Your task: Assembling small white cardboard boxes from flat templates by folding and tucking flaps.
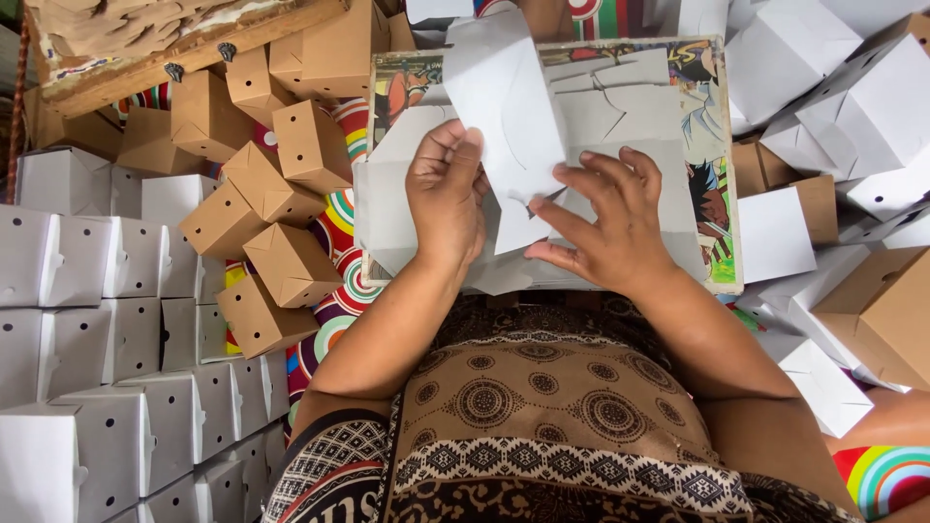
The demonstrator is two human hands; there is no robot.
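My left hand [448,199] grips the lower left edge of a flat white cardboard box blank [509,107], thumb pressed on its face, holding it tilted up off the pile. My right hand [610,228] has its fingers spread on the blank's lower flap and on the stack of flat white blanks [387,208] beneath. The stack rests on a board with colourful cartoon pictures [719,194] lying across my lap.
Folded brown boxes [291,266] with small holes are piled at the left, over a striped colourful mat [339,223]. Rows of folded white boxes [116,339] fill the lower left. More white and brown boxes [862,116] crowd the right. A wooden crate [145,48] holds brown blanks at top left.
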